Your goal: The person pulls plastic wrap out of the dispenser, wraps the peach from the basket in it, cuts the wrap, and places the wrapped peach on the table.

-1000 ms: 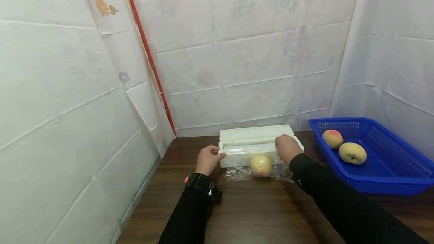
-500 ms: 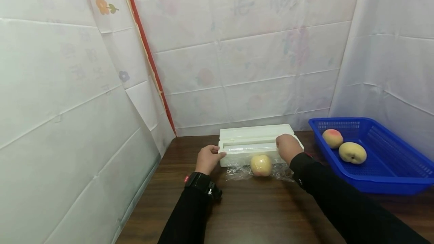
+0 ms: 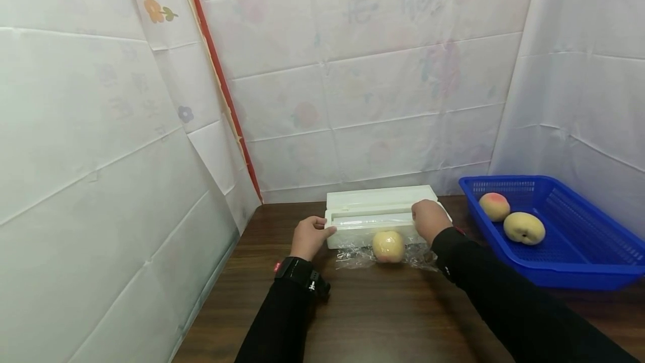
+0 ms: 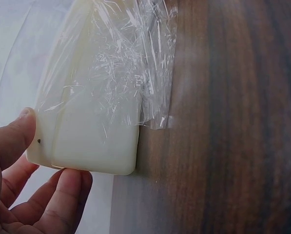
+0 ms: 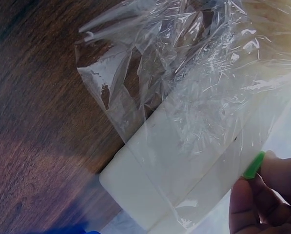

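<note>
Film (image 3: 353, 257) drapes over the front of the white box (image 3: 354, 235) and over a yellow fruit (image 3: 388, 247), which sits on the brown table (image 3: 373, 307) just before the box. From my remote seat I see the left hand (image 3: 308, 237) with thumb and fingers clamped on the box's left end. On my right-wrist feed, the right hand (image 3: 429, 220) pinches a small green tab (image 5: 255, 165) at the box's edge. The lid (image 3: 380, 198) lies open behind. To the right, a blue basket (image 3: 579, 277) holds a pink-tipped fruit (image 3: 494, 206) beside a pale fruit (image 3: 524, 228).
</note>
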Tool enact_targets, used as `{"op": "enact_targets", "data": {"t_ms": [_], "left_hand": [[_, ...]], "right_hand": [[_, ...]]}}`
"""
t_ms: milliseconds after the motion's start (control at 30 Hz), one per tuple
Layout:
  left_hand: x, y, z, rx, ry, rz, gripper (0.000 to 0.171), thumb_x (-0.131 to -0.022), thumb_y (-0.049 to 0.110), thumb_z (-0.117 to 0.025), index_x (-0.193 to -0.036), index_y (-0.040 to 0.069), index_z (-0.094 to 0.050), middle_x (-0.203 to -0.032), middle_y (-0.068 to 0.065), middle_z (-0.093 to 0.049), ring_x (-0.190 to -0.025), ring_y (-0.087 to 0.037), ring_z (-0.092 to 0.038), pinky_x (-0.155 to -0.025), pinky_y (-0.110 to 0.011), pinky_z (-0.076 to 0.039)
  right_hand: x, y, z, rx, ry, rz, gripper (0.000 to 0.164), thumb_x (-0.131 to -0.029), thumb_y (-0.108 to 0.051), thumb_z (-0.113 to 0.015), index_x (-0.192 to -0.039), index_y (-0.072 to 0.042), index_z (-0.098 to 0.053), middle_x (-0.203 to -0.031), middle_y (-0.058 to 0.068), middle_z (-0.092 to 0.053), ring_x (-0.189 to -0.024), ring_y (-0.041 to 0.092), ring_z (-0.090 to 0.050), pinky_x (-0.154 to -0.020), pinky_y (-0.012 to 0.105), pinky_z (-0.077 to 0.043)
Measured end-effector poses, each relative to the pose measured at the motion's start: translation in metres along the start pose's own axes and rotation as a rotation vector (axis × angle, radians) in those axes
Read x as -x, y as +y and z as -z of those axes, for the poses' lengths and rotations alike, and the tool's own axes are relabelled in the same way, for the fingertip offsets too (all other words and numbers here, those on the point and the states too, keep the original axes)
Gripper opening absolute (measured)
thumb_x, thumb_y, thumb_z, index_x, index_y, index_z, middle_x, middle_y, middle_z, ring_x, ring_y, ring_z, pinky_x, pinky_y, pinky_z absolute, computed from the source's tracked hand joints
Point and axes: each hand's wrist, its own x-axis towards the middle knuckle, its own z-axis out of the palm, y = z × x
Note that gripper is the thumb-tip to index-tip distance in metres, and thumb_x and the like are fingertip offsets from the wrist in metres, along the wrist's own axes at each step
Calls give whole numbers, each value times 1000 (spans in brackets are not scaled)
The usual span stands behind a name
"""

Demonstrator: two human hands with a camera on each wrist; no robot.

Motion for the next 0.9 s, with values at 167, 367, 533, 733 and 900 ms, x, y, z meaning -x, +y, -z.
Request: {"op": "enact_targets", "data": {"t_ms": [167, 367, 533, 733, 900], "left_hand": [[0, 0, 1, 5, 1, 1, 34, -92, 34, -86, -115, 11, -79, -111, -11, -78, -102, -27, -73, -85, -44, -60], [1, 2, 1, 5, -2, 11, 33, -92, 34, -86, -114, 11, -79, -112, -11, -78, -102, -27, -73, -86, -44, -60], [2, 3, 2, 6, -4, 11, 34, -92, 34, -86, -115, 10, -79, -112, -11, -78, -101, -27, -73, -85, -44, -61], [1, 2, 1, 13, 2, 5, 34, -91, 33, -87, -114, 10, -79, -110, -11, -78, -100, -27, -73, -85, -43, -60], [0, 1, 1, 9, 2, -5, 35, -90, 33, -87, -113, 9, -79, -109, -11, -78, -99, -26, -73, -84, -43, -60]], "right_hand": [[0, 2, 2, -13, 16, -9, 39, -82, 11, -56, -60, -14, -37, -64, 3, -47, -63, 22, -38, -63, 41, -40], [1, 3, 3, -18, -4, -15, 43, -86, 13, -53, -62, -16, -33, -65, 0, -37, -63, 20, -32, -61, 36, -31], [1, 3, 2, -28, -27, -20, 45, -89, 14, -52, -63, -16, -31, -65, -1, -33, -63, 19, -31, -63, 37, -32], [1, 1, 4, -6, -33, -52, 29, -91, 8, -56, -66, -5, -56, -73, 14, -67, -71, 32, -65, -73, 54, -55], [1, -1, 6, 7, -39, -80, 21, -91, 5, -57, -73, -1, -65, -84, 22, -73, -82, 41, -71, -81, 58, -57]]}}
